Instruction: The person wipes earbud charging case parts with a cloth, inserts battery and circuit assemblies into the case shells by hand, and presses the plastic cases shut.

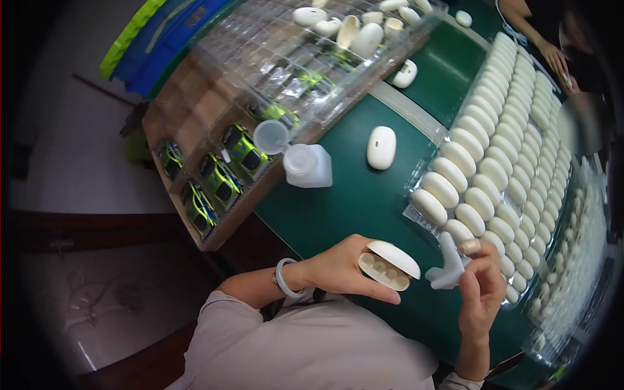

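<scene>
My left hand (344, 266) holds a white oval case (393, 260) with its lid raised; round hollows show inside it. Pinched in the fingers of my right hand (481, 283) is a translucent white cloth-like piece (448, 266), just to the right of the case and apart from it. One finger of that hand has a light wrap round its tip. Just beyond my right hand stand rows of closed white oval cases (481, 201) in a clear tray. Another closed white case (381, 148) lies alone on the green table (344, 221).
A translucent bottle (309, 166) stands beside an open cardboard box (227, 221) with green-and-black toy cars. Behind it, a clear divided tray (273, 58) carries loose white shells. A blue bin (162, 52) is at the upper left. A co-worker's hands (556, 58) show at the upper right.
</scene>
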Available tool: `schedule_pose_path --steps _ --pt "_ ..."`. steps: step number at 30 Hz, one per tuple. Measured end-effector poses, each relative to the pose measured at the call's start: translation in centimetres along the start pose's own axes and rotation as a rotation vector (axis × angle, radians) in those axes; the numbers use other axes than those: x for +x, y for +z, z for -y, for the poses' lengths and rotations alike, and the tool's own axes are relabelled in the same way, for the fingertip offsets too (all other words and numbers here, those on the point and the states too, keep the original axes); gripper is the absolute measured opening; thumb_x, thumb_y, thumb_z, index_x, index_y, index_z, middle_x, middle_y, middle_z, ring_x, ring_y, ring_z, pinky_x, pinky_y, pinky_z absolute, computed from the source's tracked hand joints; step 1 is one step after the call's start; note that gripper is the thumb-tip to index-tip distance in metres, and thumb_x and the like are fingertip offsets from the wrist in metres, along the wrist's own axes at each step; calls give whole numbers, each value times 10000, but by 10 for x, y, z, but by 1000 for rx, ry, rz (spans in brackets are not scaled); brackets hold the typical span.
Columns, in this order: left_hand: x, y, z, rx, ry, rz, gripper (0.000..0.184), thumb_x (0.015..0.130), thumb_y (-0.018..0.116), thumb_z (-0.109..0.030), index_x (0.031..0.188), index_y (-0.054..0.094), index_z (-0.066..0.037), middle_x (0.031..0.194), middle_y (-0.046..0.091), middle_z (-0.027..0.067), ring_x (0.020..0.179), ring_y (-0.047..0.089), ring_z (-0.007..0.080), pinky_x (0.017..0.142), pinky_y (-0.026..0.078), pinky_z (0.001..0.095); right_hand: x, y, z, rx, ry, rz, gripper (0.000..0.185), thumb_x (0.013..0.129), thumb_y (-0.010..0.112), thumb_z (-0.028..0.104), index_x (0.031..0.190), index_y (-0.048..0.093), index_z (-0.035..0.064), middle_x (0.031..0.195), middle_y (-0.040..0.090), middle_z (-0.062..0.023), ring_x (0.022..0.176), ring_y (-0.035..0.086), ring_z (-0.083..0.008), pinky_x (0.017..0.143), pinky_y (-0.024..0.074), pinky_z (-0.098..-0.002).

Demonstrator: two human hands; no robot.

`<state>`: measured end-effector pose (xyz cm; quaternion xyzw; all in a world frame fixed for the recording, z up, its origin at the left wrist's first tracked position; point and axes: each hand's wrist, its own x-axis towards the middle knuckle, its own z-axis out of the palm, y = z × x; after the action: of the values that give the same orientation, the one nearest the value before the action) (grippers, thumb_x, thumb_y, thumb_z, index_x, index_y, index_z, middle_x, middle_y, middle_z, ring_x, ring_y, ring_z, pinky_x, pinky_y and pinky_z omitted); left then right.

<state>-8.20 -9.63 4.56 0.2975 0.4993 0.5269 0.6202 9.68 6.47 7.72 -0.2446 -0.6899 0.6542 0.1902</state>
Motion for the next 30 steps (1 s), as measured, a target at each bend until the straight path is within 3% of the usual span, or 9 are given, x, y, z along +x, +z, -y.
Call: schedule_pose_path --steps 3,5,7,9,12,13,15,18,30 --pt "-31 -20 11 -49 122 -234 403 727 796 -126 1075 633 -6 947 673 41 872 613 81 800 487 228 69 58 12 -159 -338 166 55 840 608 22 825 562 -2 1079 555 -145 846 574 -171 680 473 -261" --pt "-45 -30 15 -72 117 -385 382 731 795 -124 1061 641 -8 954 675 42 884 613 87 807 485 233 112 105 12 -306 -623 154 122 808 679 58 834 571 11 994 574 -136 804 589 -191 666 482 -262" --pt "-54 -37 24 -141 183 -494 384 728 801 -136 1055 645 -9 962 676 42 893 613 92 812 484 237 130 147 14 -284 -570 174 174 759 729 88 818 580 21 944 565 -114 805 584 -253 689 476 -357" --pt "-60 -45 28 -149 206 -560 390 726 803 -141 1058 645 -9 969 676 41 898 613 93 813 484 238 145 172 -2 -465 -868 194 190 731 740 91 827 592 21 929 557 -108 794 567 -279 685 461 -376" --pt "-69 -54 31 -98 261 -664 374 718 798 -96 1044 645 4 943 681 45 862 630 104 795 497 248 143 174 -11 -601 -1004 217 181 735 744 94 862 631 33 940 559 -112 762 584 -261 642 477 -348" --pt "-67 -56 36 -85 291 -659 368 716 797 -84 1038 645 9 937 682 48 853 634 108 787 502 253 142 171 -14 -615 -1040 208 250 721 760 167 908 645 47 952 557 -123 796 580 -275 661 477 -371" --pt "-64 -63 45 -252 277 -662 345 697 784 -21 1008 643 25 916 682 72 829 647 131 742 526 275 138 162 -5 -664 -1044 265 410 709 763 258 1033 625 48 987 532 -137 851 564 -289 679 475 -371" --pt "-62 -67 54 -287 314 -701 350 634 762 28 957 629 43 872 670 101 776 651 167 669 538 282 135 163 -19 -614 -1021 276 411 771 682 144 1134 543 11 930 499 -138 776 546 -281 625 454 -376" --pt "-57 -68 55 -305 371 -732 332 593 631 59 922 589 52 808 628 127 652 612 185 550 498 257 134 159 -7 -699 -1032 412 285 749 586 124 990 600 -28 899 481 -82 841 530 -218 682 439 -325"
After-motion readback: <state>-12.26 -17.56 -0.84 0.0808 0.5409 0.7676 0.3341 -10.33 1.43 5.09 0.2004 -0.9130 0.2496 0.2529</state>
